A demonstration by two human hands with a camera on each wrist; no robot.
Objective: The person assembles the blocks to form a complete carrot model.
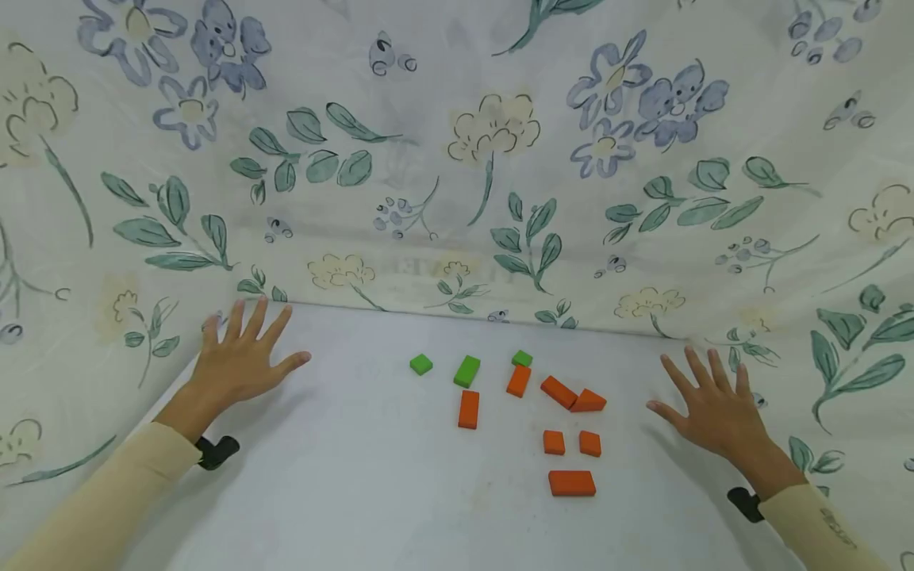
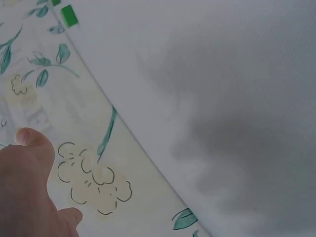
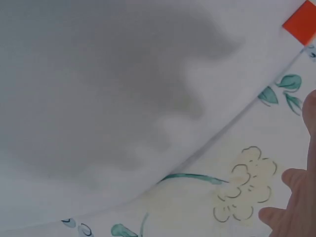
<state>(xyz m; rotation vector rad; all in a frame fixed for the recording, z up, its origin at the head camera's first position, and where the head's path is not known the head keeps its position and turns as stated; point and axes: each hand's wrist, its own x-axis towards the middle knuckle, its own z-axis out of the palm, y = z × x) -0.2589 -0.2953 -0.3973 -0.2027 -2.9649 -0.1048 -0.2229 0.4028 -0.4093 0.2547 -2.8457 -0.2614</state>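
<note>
My left hand (image 1: 239, 365) is spread above the left side of the white table, fingers straight and nothing in it. On the right side my right hand (image 1: 717, 408) is spread the same way, also holding nothing. Between them lie several small blocks. A green diamond-shaped block (image 1: 421, 364) is nearest my left hand, beside a green oblong block (image 1: 467, 371). An orange triangular block (image 1: 589, 401) lies nearest my right hand, touching an orange oblong block (image 1: 558, 392). Two orange cubes (image 1: 554, 442) sit in front of these, with an orange bar (image 1: 572, 483) closer to me.
The white table (image 1: 343, 476) ends at a floral cloth (image 1: 428, 198) that rises behind it and along both sides. Another orange block (image 1: 468, 410) and an orange block (image 1: 519, 381) against a small green block (image 1: 523, 358) lie mid-table. Each wrist wears a black strap (image 1: 217, 453).
</note>
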